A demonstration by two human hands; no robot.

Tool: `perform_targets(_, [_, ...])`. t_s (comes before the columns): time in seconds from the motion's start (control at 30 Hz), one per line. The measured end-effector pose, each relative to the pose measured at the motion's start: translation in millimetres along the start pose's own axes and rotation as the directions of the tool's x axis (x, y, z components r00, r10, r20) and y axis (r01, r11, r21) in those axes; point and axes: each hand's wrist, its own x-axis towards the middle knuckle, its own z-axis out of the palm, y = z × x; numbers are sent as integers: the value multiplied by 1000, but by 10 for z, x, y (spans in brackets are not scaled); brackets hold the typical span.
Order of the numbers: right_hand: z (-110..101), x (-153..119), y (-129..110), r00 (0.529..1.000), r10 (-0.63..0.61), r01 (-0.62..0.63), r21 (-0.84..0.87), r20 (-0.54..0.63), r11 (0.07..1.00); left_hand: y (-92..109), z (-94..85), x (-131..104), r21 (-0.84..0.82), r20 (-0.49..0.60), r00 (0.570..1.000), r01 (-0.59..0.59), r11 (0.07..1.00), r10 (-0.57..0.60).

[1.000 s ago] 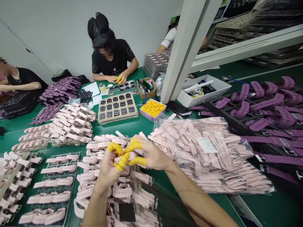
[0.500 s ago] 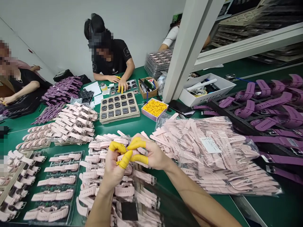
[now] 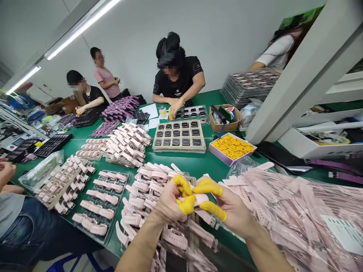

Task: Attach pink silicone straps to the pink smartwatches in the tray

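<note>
Yellow finger cots cover the thumb and forefinger tips of both my hands. Between them is a pink watch strap [image 3: 202,199], partly hidden by the fingers. My left hand [image 3: 175,200] is closed on its left end, fingers curled in. My right hand [image 3: 227,202] pinches the strap from the right, thumb below and forefinger above. Beneath my hands lies a tray of pink-strapped watches [image 3: 141,204], with more straps sticking out at its right side. To the right lies a clear bag of pink straps [image 3: 283,204].
A box of yellow finger cots [image 3: 232,149] stands beyond my hands, beside a tray of dark watch faces [image 3: 179,138]. Pink watches fill another tray [image 3: 99,204] at left. Opposite, a co-worker [image 3: 178,75] handles small parts. A white post [image 3: 295,71] rises at right.
My view has swung left, bringing more co-workers and a ceiling lamp into sight. The right hand's thumb and forefinger now sit a little farther from the left hand, showing more of the strap.
</note>
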Motion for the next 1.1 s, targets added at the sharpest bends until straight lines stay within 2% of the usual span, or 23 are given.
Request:
perform_targets(0.13, [-9,31,5,997,-30,38,-121,70,992,-11,-28,-6,54,-34,999,-19,998,21])
perform_targets(0.3, [-67,-13,52,999,23,-26,-140,-27,990,-90,-83,9,-57,51,999,13,998,-10])
perform_targets(0.43, [-84,-7,49,998,49,-44,-157,31,987,37,-110,-29,130,31,998,-57,990,54])
perform_targets(0.53, [-59,2,2,998,35,-29,-120,56,992,204,-139,-59,181,120,991,-81,980,59])
perform_targets(0.6, [-32,-7,-37,998,11,-7,-75,62,997,302,-164,-82,175,224,973,-103,979,63])
perform_targets(0.67, [-10,-18,-73,997,-33,37,-55,72,998,386,-191,-129,198,276,957,-151,969,92])
perform_targets(0.77, [-12,-20,-120,987,-44,48,-20,154,999,505,-240,-294,296,283,956,-165,941,78])
perform_targets(0.83, [-41,-17,-146,991,-24,24,5,133,1000,562,-289,-483,355,274,961,-125,927,24])
perform_targets(0.9, [-76,-19,-166,998,4,-6,41,61,999,561,-358,-710,394,289,955,-56,917,-66])
perform_targets(0.97, [-101,-26,-175,1000,21,-21,86,0,996,482,-441,-932,420,361,919,-11,907,-156])
perform_targets(1.03, [-105,-36,-175,999,34,-32,100,-20,994,338,-514,-1106,448,434,880,-24,894,-194])
perform_targets(1.1, [-90,-43,-171,999,43,-42,94,-8,995,170,-557,-1213,500,438,880,-69,864,-184])
